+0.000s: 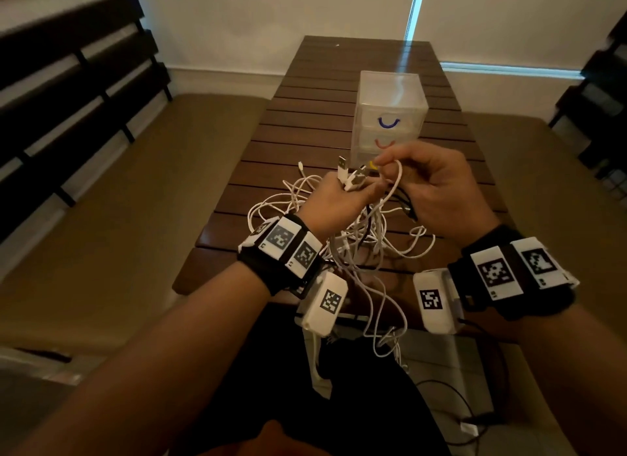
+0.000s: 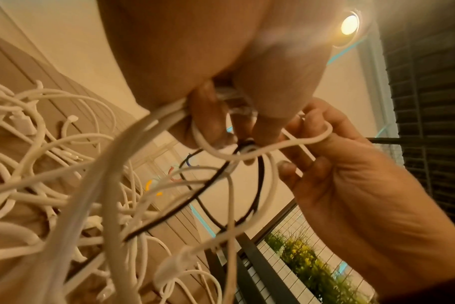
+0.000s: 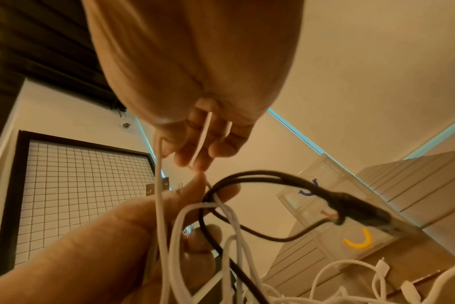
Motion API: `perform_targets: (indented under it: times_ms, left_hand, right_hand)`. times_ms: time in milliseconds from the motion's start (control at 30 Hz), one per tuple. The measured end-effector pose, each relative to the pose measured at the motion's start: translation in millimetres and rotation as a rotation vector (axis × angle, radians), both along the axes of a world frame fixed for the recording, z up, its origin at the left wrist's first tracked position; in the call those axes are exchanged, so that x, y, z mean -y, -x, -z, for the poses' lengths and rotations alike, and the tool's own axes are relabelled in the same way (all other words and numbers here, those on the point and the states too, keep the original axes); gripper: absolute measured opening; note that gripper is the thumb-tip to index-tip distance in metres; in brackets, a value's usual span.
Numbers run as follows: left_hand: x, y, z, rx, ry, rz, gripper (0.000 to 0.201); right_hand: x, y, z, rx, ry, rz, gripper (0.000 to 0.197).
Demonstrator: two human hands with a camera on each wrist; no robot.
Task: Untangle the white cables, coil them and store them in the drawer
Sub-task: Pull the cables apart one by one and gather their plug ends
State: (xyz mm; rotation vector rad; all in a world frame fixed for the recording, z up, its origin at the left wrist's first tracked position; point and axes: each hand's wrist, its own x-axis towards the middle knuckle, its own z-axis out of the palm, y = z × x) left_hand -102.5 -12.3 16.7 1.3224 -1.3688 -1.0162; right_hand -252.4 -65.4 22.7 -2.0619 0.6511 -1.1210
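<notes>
A tangle of white cables [image 1: 359, 231] hangs from my hands over the near end of the slatted wooden table [image 1: 305, 123]; some strands drop past the table edge. My left hand [image 1: 342, 194] grips a bundle of white cables with several USB plugs [image 1: 346, 175] sticking up from the fist. My right hand [image 1: 424, 181] pinches a loop of one white cable [image 1: 397, 181] between thumb and fingers. In the left wrist view that white loop [image 2: 299, 142] runs over the right hand's fingers [image 2: 325, 131]. A black cable [image 3: 273, 179] is mixed into the tangle. The clear drawer unit [image 1: 390, 116] stands behind, all drawers closed.
The drawer unit has a blue handle [image 1: 388, 123], a red handle [image 1: 385, 145] and a yellow handle [image 3: 357, 240]. Beige cushioned benches [image 1: 135, 201] flank the table. Dark slatted backrests [image 1: 68, 82] rise at left and right. Black wires and a white device lie on the floor near my legs.
</notes>
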Motion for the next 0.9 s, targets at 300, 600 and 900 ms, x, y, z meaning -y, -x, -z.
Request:
perform_targets:
  times_ms: [300,600,900]
  left_hand:
    - [2.4,0.6,9.4,-0.194,0.069,-0.127,0.02]
    - [1.9,-28.1,0.0,-0.29,-0.037,-0.226,0.019]
    - [5.8,-45.5,-18.7,-0.421,0.028,-0.086,0.019]
  right_hand:
    - [-3.1,-5.4,9.0,-0.112,-0.019,0.099,0.043]
    - [19.6,12.0,40.8,-0.452,-0.159,0.148,0.024]
    - [29.0,26.1,41.9,-0.708,-0.196,0.391,0.032]
